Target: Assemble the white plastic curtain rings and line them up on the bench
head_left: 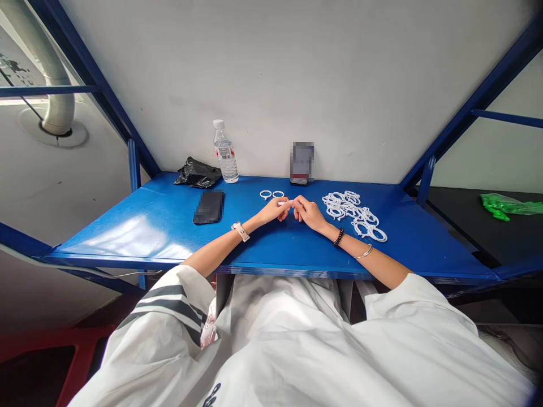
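Observation:
My left hand (274, 210) is closed, with a small white piece (282, 203) between thumb and forefinger. Its exact kind is too small to tell. Against those fingertips, my right hand (309, 213) is curled in a pinch; whatever it grips is hidden. Two white plastic rings, each with a small tab, lie just beyond my left hand, the nearer-left ring (265, 199) lying flat on the blue table (271, 249). To the right of my right hand spreads a loose pile of similar white rings (370, 230), several overlapping.
A water bottle (228, 161) and a crumpled black plastic bag (198, 173) stand at the back left. A dark flat object (209, 207) lies in front of them. A phone (302, 163) leans on the wall. Blue frame bars flank the table; a green bag (503, 206) lies far right.

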`<state>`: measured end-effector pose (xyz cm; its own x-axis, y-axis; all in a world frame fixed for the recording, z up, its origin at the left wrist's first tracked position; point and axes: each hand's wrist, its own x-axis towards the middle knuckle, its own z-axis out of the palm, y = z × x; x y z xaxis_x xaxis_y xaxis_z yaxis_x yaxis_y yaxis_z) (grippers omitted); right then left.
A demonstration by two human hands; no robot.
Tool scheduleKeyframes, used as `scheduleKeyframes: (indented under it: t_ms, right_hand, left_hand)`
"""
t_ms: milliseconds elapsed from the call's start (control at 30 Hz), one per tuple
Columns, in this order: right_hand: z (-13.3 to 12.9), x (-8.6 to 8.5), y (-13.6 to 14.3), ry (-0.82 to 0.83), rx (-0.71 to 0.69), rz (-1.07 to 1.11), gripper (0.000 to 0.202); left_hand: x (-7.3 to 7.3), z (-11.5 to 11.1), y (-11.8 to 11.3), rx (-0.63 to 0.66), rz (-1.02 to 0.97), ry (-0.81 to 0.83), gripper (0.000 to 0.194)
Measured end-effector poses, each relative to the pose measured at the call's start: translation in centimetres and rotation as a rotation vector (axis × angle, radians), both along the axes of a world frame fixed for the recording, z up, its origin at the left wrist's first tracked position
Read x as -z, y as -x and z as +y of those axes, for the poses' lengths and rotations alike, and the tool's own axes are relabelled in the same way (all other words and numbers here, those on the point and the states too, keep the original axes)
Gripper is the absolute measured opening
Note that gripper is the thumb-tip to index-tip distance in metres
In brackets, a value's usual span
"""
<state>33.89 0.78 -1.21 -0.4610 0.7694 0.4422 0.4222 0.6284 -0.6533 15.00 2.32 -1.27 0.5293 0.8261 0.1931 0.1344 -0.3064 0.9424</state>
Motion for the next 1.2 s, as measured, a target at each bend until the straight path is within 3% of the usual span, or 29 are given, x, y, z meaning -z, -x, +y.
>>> scheduleKeyframes:
  t_ms: [1200]
  right_hand:
    - [-0.18, 0.01, -0.12, 0.008, -0.020, 0.025, 0.044]
  left_hand:
    - [0.30, 0.36, -0.10, 0.048, -0.013, -0.025, 0.059]
